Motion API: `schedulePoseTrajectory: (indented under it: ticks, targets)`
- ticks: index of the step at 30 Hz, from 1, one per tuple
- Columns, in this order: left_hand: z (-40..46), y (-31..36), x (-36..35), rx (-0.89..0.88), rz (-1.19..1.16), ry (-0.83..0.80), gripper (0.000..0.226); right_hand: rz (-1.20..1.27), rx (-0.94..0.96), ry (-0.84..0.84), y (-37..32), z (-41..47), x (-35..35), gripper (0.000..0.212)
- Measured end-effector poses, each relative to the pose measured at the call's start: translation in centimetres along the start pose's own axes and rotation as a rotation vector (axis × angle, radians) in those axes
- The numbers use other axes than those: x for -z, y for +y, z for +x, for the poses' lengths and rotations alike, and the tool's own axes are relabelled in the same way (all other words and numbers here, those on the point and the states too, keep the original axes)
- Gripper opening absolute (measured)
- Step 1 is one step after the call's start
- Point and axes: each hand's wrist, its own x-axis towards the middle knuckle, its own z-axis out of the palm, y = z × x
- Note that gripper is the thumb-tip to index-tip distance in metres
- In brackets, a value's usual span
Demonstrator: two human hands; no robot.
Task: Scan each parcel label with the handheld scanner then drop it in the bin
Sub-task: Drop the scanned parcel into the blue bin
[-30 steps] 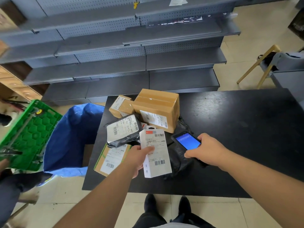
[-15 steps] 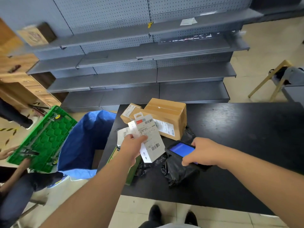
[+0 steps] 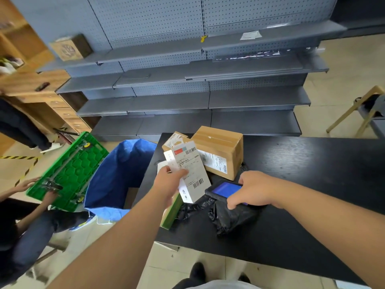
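A: Item 1, hidden or unclear?

B: The left hand (image 3: 169,181) grasps a slim white carton with printed barcode labels (image 3: 188,171), thumb across its face, the other fingers behind it and out of sight. The label print is too small to read. The right hand (image 3: 253,189) is clenched round a black handheld scanner with a lit blue screen (image 3: 224,189); its fingers cover the near end, so only the screen and far corner show. Under those fingers lies a crumpled black plastic bag parcel (image 3: 231,217). A green-edged flat box (image 3: 171,211) sits below the left wrist, mostly covered by the arm.

A: Item 2, other parcels?

B: 1 large brown cardboard box with a white shipping label (image 3: 218,151) stands just beyond the carton, touching it in view. 1 smaller brown labelled box (image 3: 174,139) is partly hidden behind the carton's top.

A: Item 3, edges and room?

B: The carton is held above the left edge of the black wooden table (image 3: 312,163). The open blue fabric bin (image 3: 116,176) stands on the floor just left of the left hand's knuckles. Right of the right hand the tabletop is bare dark wood. A green plastic folding crate (image 3: 70,170) lies beyond the bin, held by another person's hands (image 3: 29,184).
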Motion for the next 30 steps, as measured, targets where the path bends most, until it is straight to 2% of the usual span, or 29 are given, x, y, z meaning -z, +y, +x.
schedulePoseTrajectory:
  ticks: [14,20,23,30]
  targets:
    - [-1.0,-1.1,0.3,0.011,-0.052,0.023,0.033,-0.040,0.009,-0.034,0.2,-0.3,-0.7,0.050]
    - [-0.8,-2.1,1.7,0.023,-0.065,0.030,0.030,0.088,-0.012,0.011,-0.3,-0.3,-1.6,0.048]
    - [-0.7,-2.5,3.3,0.032,-0.071,0.020,0.023,0.183,-0.038,0.066,-1.3,-0.1,-2.5,0.050]
    - [0.8,-3.3,10.6,0.044,-0.099,0.043,0.033,0.235,-0.064,0.148,-6.7,1.4,-5.9,0.054]
